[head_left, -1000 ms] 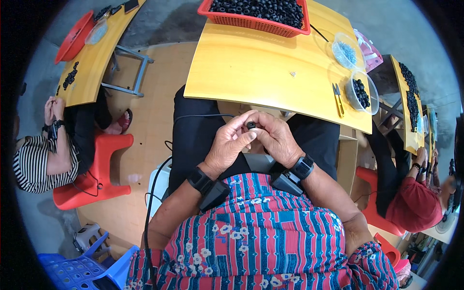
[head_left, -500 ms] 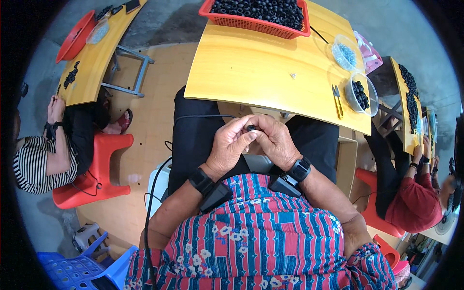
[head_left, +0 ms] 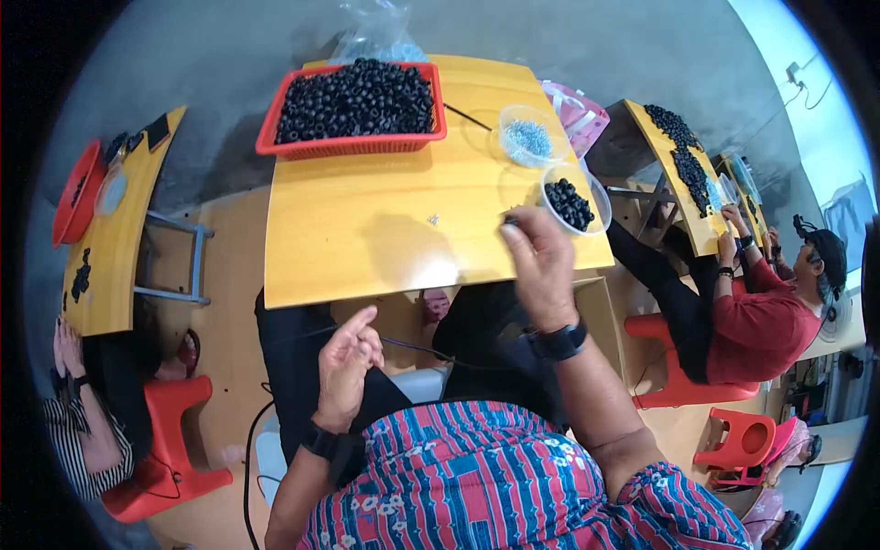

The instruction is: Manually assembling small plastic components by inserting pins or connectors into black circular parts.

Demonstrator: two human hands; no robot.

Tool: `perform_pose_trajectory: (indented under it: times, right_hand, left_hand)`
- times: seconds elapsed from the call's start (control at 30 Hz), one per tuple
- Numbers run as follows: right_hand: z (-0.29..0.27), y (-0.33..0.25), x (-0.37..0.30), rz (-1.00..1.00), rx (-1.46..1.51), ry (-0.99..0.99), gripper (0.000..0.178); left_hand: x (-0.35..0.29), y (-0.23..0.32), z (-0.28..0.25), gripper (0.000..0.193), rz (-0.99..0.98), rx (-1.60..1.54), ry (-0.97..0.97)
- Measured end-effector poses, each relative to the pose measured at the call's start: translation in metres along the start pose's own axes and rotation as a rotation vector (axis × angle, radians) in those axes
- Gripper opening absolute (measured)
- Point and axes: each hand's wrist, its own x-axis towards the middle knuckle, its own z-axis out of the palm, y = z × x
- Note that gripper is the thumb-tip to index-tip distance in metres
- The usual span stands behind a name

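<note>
My right hand (head_left: 543,266) is raised over the near right part of the yellow table (head_left: 321,229), beside a clear plastic tub (head_left: 600,197) of black round parts (head_left: 569,203). Thumb and fingers pinch a small black round part (head_left: 511,220). My left hand (head_left: 346,371) is above my lap, short of the table edge, its index finger stretched out and the others loosely bent; nothing shows in it. Tiny pale bits (head_left: 434,220) lie on the tabletop. The yellow-handled snips seen earlier beside the tub are hidden now.
A red basket (head_left: 357,147) heaped with black parts stands at the far left of the table. A second clear tub (head_left: 527,137) holds small bluish pieces. A black cable (head_left: 422,348) crosses my lap. People work at tables on both sides.
My hands have parted: the right has gone forward and right over the table with the black part, the left back and left. The view has tilted up and turned right.
</note>
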Motion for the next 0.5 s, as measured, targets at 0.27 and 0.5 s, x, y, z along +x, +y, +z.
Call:
perform_pose_trajectory:
  times: [0.27, 0.5]
  right_hand:
    - [-0.076, 0.058, 0.041, 0.275, -0.725, 0.179, 0.03]
    - [-0.017, 0.021, 0.047, 0.116, -0.068, 0.082, 0.014]
  left_hand:
    - [0.006, -0.003, 0.002, 0.045, -0.053, 0.029, -0.065]
    - [0.009, -0.003, 0.0, 0.043, -0.127, -0.024, -0.148]
